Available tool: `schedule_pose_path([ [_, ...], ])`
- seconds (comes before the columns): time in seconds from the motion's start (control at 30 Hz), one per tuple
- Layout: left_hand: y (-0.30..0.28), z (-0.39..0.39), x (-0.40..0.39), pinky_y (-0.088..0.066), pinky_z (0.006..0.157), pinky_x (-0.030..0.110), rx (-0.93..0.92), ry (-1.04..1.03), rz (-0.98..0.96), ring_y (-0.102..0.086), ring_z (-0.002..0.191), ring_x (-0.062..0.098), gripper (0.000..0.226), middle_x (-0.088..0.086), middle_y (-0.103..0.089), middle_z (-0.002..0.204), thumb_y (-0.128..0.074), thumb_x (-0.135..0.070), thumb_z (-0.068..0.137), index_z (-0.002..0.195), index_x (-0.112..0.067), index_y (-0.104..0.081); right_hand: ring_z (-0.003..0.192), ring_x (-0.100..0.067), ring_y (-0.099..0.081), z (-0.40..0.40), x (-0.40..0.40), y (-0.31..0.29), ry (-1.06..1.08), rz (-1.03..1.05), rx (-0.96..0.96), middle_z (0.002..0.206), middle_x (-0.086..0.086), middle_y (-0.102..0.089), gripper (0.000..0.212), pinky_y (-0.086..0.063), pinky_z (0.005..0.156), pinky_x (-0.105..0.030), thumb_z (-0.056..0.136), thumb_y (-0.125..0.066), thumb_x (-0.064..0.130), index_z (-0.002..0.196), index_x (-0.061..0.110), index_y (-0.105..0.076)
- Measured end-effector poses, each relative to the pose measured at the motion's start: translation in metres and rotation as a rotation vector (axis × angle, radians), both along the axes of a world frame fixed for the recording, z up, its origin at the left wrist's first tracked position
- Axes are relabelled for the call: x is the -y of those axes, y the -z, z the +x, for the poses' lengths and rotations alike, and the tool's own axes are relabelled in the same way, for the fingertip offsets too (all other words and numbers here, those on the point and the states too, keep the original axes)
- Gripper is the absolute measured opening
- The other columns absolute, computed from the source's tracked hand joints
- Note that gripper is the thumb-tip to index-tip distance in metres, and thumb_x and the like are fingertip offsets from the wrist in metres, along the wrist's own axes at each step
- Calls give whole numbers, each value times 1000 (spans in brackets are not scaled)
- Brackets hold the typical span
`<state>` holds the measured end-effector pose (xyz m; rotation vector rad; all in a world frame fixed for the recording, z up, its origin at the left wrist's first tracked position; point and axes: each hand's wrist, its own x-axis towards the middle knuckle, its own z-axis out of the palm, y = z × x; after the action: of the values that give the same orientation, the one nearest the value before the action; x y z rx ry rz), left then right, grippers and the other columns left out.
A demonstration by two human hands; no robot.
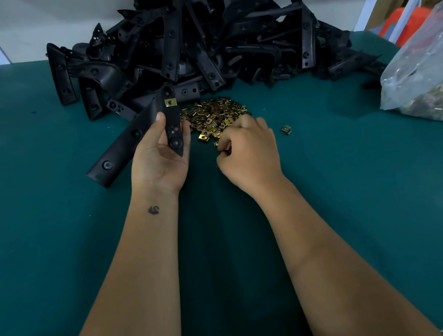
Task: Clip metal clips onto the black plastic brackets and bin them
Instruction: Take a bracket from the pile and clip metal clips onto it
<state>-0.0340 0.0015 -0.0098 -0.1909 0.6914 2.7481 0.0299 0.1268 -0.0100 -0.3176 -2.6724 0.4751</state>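
My left hand point(158, 156) grips a black plastic bracket point(173, 120) upright, thumb on its left edge. One brass metal clip point(170, 102) sits on the bracket's upper part. My right hand point(249, 153) lies palm down at the near edge of a pile of brass clips point(213, 115), fingers curled under; what they hold is hidden. A large heap of black brackets point(198, 41) fills the back of the green table point(54, 232).
Another black bracket point(125, 149) lies flat just left of my left hand. A single loose clip point(285, 130) rests right of my right hand. At the right edge a clear plastic bag point(434, 77) holds many more clips. White frame posts stand behind.
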Motion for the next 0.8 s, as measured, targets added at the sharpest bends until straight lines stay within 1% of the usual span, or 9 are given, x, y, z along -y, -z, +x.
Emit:
schedule_pose_path([
  [0.1, -1, 0, 0, -58, 89, 33, 0, 5, -24, -71, 77, 16, 6, 6, -74, 80, -62, -9, 94, 95, -4, -64, 103, -21, -51, -1, 3, -2, -35, -124, -115, 95, 6, -63, 11, -38, 85, -28, 83, -64, 9, 90, 16, -71],
  [0.17, -1, 1, -2, -58, 89, 31, 5, 16, -38, -69, 79, 16, 6, 6, -74, 79, -61, -9, 95, 95, -4, -64, 95, -15, -56, 0, 6, -5, -34, -359, -210, 85, 16, -61, 14, -44, 81, -27, 86, -64, 7, 93, 17, -70],
  [0.27, -1, 3, -6, -55, 88, 29, -10, 58, -102, -67, 77, 17, 7, 5, -73, 79, -59, -10, 96, 99, -6, -64, 84, -4, -61, -1, 9, -8, -47, -693, -276, 85, 15, -64, 20, -52, 75, -24, 90, -65, 8, 105, 21, -69],
  [0.37, -2, 5, -9, -54, 88, 28, -33, 105, -130, -65, 80, 18, 9, 5, -72, 82, -57, -10, 97, 100, -5, -64, 83, 2, -62, -2, 9, -9, -80, -877, -312, 89, 12, -67, 26, -50, 75, -13, 89, -65, 4, 108, 20, -71],
  [0.43, -3, 8, -11, -58, 79, 25, -51, 128, -127, -68, 76, 16, 11, 5, -73, 81, -55, -8, 97, 98, -4, -65, 85, 1, -65, -2, 8, -9, -97, -989, -312, 91, 10, -70, 25, -52, 76, -14, 89, -65, 3, 102, 23, -72],
  [0.5, -5, 10, -11, -58, 70, 23, -72, 146, -117, -71, 71, 15, 13, 6, -74, 78, -53, -6, 98, 95, -2, -65, 84, -6, -68, -2, 7, -9, -96, -1105, -303, 91, 6, -74, 25, -56, 70, -19, 90, -65, 4, 94, 28, -73],
  [0.53, -5, 10, -12, -58, 69, 23, -78, 153, -111, -71, 71, 15, 13, 6, -74, 78, -53, -6, 98, 95, -2, -65, 83, -9, -69, -2, 7, -10, -98, -1160, -306, 91, 4, -74, 25, -56, 67, -20, 90, -65, 4, 93, 27, -73],
  [0.7, -7, 11, -13, -57, 86, 27, -78, 161, -41, -70, 79, 20, 14, 11, -73, 81, -49, 3, 95, 95, 2, -63, 80, -10, -66, -3, 5, -11, -131, -1354, -344, 90, 0, -72, 23, -53, 72, -19, 91, -63, -2, 101, 16, -72],
  [0.8, -8, 12, -13, -57, 88, 29, -75, 153, 9, -71, 81, 23, 17, 14, -73, 84, -46, 7, 94, 96, 4, -62, 77, -9, -65, -3, 4, -12, -125, -1428, -335, 85, 1, -70, 19, -52, 72, -23, 91, -62, -4, 99, 11, -72],
])
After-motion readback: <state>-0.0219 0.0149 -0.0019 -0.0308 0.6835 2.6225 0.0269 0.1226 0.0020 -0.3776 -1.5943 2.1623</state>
